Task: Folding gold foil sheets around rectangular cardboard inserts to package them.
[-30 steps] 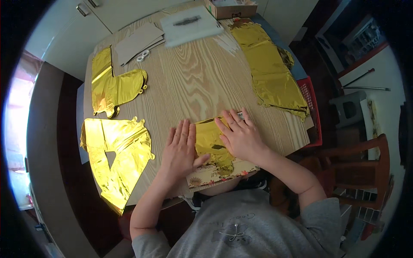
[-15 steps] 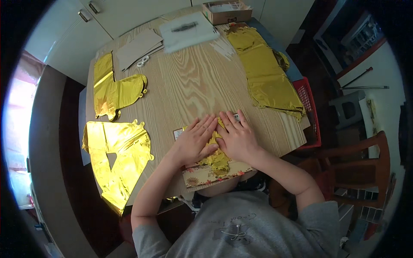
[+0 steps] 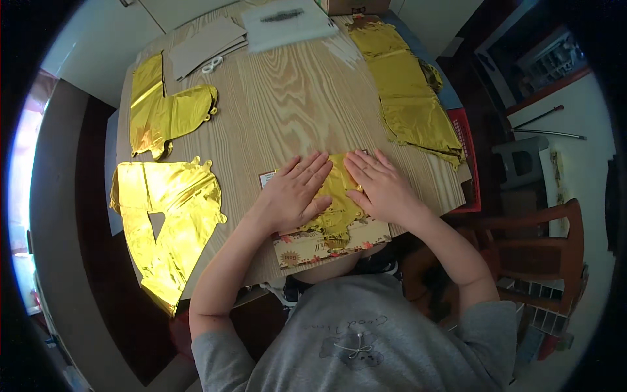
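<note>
A folded gold foil balloon (image 3: 338, 208) lies on a cream printed card (image 3: 307, 251) with a leaf pattern, at the table's near edge. My left hand (image 3: 297, 189) rests flat over the foil's left side, fingers stretched out. On the other side my right hand (image 3: 382, 183) lies with its fingers extended over the foil and the card's right part. Between the two hands a strip of crinkled foil shows, its narrow tail reaching toward me. The foil and card beneath my palms are hidden.
Flat gold foil balloons lie at the left, one L-shaped (image 3: 173, 104) and one with a cut-out hole (image 3: 176, 209). A stack of long gold foil (image 3: 415, 98) is at the right. Farther back are grey cards (image 3: 206, 49), white scissors (image 3: 212, 64) and a clear plastic stack (image 3: 287, 29).
My hands have spread apart, the right one moving rightward, so more of the foil between them shows. The whole view has shifted slightly.
</note>
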Available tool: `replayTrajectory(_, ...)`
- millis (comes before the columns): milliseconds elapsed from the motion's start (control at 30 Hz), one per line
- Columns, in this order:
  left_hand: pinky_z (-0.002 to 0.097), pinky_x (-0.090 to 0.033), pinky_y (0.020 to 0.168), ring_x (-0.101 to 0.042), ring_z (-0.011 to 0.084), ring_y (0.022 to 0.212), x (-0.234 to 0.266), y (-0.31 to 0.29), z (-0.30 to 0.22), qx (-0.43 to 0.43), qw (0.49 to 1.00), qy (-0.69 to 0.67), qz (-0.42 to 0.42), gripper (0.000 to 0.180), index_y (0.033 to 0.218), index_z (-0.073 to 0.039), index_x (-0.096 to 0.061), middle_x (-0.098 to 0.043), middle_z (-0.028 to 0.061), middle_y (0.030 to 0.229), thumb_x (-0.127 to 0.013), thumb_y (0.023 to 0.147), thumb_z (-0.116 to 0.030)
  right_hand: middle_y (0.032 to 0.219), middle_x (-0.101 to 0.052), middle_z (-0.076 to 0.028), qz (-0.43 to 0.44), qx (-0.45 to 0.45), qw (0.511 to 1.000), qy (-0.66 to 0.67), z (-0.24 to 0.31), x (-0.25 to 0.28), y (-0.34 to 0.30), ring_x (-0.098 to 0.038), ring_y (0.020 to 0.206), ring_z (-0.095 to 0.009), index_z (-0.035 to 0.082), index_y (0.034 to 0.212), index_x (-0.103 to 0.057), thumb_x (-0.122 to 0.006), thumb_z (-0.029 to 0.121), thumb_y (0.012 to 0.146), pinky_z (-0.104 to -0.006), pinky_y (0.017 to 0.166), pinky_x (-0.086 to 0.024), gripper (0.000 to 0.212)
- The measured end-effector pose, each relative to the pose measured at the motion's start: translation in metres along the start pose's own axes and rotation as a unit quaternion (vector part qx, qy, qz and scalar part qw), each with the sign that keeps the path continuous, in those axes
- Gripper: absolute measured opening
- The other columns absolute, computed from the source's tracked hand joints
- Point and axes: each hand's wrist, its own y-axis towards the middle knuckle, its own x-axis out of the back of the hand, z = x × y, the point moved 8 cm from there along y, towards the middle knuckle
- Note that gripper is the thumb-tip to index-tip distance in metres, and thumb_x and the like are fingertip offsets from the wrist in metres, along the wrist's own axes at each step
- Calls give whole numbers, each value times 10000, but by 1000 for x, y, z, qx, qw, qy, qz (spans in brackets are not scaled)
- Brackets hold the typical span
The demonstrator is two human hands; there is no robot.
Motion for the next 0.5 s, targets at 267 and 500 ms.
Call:
replayTrajectory(267,449,-135,1184,-216,297,1457,0,0,2,0,1000,-16,-5,639,1478,10,-281,-246,185,1560,-328,990,-400,1291,-556,-120,14,27,1000,6,12,19,5,-447,1296,-283,14,1267,-549,-717,431,789,-463,1130,-287,656)
replayTrajectory(500,443,-121,1185,-207,289,1461,-5,-1,7,-3,1000,-27,1,620,1489,-2,-269,-247,173,1563,-295,1001,-383,1328,-540,-105,55,108,991,57,42,9,-5,-445,1301,-271,44,1274,-555,-720,477,742,-457,1107,-314,706)
